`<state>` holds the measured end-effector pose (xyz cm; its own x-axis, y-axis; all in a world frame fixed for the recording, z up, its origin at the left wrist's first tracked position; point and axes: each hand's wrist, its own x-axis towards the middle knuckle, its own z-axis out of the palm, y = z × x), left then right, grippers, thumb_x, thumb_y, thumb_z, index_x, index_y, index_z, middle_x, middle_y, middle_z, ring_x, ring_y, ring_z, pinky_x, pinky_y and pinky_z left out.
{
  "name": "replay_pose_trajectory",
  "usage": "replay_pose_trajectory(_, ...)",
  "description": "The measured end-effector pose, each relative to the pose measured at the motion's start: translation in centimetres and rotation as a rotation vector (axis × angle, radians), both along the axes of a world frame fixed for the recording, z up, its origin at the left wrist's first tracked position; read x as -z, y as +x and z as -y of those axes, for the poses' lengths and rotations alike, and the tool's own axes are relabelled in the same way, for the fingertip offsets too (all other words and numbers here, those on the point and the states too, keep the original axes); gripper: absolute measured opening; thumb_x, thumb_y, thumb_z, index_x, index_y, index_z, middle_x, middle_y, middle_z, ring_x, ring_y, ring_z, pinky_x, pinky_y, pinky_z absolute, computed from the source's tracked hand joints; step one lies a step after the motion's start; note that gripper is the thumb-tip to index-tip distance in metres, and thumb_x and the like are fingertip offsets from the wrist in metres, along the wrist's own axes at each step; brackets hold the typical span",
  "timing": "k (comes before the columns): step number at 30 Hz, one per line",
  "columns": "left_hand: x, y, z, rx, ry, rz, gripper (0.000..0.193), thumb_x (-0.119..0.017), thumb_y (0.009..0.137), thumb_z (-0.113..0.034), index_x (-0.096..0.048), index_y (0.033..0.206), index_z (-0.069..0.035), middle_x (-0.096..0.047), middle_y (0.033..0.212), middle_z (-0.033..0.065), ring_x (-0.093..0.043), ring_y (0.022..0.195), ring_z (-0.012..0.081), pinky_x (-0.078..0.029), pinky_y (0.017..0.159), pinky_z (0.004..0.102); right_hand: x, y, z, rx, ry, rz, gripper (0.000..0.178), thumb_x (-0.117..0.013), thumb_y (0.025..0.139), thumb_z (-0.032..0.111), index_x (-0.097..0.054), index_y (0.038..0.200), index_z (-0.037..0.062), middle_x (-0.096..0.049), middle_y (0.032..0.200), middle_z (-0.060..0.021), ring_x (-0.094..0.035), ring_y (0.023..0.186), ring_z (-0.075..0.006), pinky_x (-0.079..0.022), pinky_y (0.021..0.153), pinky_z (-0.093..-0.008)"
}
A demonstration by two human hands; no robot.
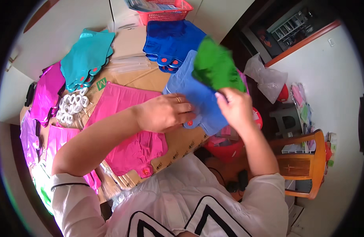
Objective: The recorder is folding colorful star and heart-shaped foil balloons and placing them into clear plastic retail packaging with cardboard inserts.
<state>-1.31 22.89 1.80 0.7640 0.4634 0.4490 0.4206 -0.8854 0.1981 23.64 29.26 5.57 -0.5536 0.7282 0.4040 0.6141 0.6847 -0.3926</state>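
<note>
My right hand (235, 106) is closed, pinching the lower edge of a green flat foil balloon (217, 65), which is raised and slightly blurred. Beneath it lies a light-blue flat foil balloon (182, 81), angled near the right side of the cardboard. My left hand (164, 112), a ring on one finger, has its bent fingers closed at the light-blue balloon's left edge; the fingertips are partly hidden. Under my left forearm a bright pink foil balloon (140, 148) lies flat, its rounded tab toward me.
Dark-blue (174, 37), teal (87, 55) and magenta (47, 93) balloon stacks ring the cardboard (182, 142). White ribbon rolls (73, 104) and clear straws (128, 64) lie among them. A red basket (164, 15) stands at the back, a wooden chair (314, 166) at right.
</note>
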Motion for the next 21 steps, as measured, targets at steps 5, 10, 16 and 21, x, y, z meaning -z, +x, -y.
replay_pose_trajectory(5,1.4,0.8,0.7,-0.015,0.125,-0.065,0.031,-0.063,0.080,-0.014,-0.066,0.108,-0.002,-0.064,0.112,0.0133,-0.062,0.107,0.0310,-0.051,0.090,0.0413,3.4,-0.6,2.2,-0.060,-0.014,-0.062,0.012,-0.067,0.079,0.007,-0.067,0.091,0.0024,-0.068,0.084,-0.0150,-0.067,0.075,-0.0332,-0.053,0.066,-0.0400)
replay_pose_trajectory(10,1.4,1.1,0.4,-0.023,-0.029,0.012,0.025,-0.067,0.078,-0.009,-0.067,0.102,-0.002,-0.066,0.103,0.0125,-0.065,0.095,0.0301,-0.053,0.081,0.0401,3.2,0.0,2.7,-0.064,-0.004,-0.103,0.013,-0.068,0.083,0.006,-0.069,0.095,0.0005,-0.069,0.086,-0.0167,-0.069,0.073,-0.0328,-0.053,0.065,-0.0369)
replay_pose_trajectory(16,1.8,1.7,-1.2,-0.102,-0.555,0.298,0.011,-0.073,0.079,-0.011,-0.071,0.084,-0.002,-0.066,0.080,0.0110,-0.066,0.078,0.0255,-0.052,0.069,0.0373,3.6,-0.3,4.2,-0.005,-0.160,-0.177,0.013,-0.069,0.083,0.013,-0.069,0.092,0.0038,-0.068,0.083,-0.0164,-0.067,0.075,-0.0349,-0.052,0.066,-0.0405)
replay_pose_trajectory(21,-0.1,2.3,-1.8,-0.362,-1.064,0.281,0.011,-0.074,0.082,-0.007,-0.072,0.092,-0.002,-0.069,0.086,0.0078,-0.065,0.081,0.0174,-0.051,0.071,0.0304,4.1,0.1,3.9,0.049,-0.289,-0.222,0.017,-0.067,0.086,0.018,-0.070,0.096,0.0044,-0.069,0.082,-0.0170,-0.068,0.074,-0.0345,-0.052,0.065,-0.0387)
